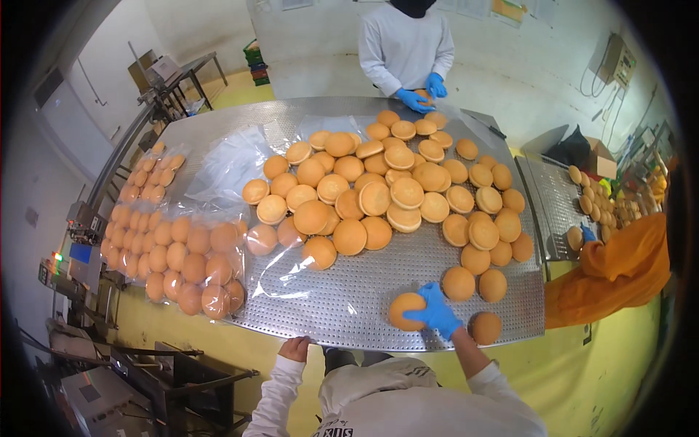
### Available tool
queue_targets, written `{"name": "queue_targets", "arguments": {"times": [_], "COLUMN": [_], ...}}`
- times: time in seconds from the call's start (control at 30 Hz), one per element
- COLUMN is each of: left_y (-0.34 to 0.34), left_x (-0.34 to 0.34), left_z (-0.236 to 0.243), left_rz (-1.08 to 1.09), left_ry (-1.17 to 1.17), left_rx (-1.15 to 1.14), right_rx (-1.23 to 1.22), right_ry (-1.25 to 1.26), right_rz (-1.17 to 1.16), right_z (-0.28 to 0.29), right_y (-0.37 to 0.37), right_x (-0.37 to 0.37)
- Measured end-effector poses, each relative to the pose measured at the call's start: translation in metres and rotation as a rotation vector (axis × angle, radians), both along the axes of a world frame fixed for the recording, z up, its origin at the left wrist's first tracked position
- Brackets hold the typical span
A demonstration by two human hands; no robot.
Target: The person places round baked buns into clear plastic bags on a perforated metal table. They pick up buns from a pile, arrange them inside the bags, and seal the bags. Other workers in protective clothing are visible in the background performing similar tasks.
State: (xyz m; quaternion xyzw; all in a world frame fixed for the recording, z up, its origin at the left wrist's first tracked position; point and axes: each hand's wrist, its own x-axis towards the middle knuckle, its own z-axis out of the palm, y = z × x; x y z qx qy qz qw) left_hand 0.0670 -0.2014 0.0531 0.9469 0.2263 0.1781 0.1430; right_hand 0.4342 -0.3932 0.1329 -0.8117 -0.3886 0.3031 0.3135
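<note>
Shiny metal table (328, 302), glossy plastic bags (233, 160), matt buns (349, 237)

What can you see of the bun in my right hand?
The bun is round, soft-looking bread, golden brown on its visible face. Blue-gloved fingers of the right hand grip its right side, partly covering it. It is close to the near edge of the metal table, apart from other buns; whether it is lifted is unclear.

Wall-mtd box (619, 61) up to my R, cardboard box (601, 158) below it, black bundle (570, 148) just beside. Orange-clad person (615, 266) also on my R. Far L: dark side table (202, 63), grn/red stack (257, 64) nearby. Btm L of me: grey boxy unit (95, 397). Floor (604, 364) yellow.
</note>
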Motion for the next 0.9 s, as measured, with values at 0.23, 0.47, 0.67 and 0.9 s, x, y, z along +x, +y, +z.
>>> {"name": "queue_targets", "arguments": {"times": [0.23,0.47,0.67,0.9], "left_y": [-0.016,-0.045,-0.018,-0.041], "left_x": [0.028,0.114,0.098,0.132], "left_z": [-0.023,-0.03,-0.026,0.079], "left_rz": [0.117,0.306,0.548,0.03], "left_ry": [-0.02,0.134,-0.525,-0.248], "left_rx": [-0.351,-0.853,-1.016,-0.208], "right_rx": [0.016,0.247,0.047,0.396], "right_ry": [0.889,1.579,1.42,1.486], "right_rz": [-0.062,-0.099,-0.089,-0.474], "right_z": [0.017,-0.008,-0.045,-0.02], "right_y": [0.01,0.06,0.087,0.117], "right_x": [-0.024,-0.079,-0.083,-0.087]}}
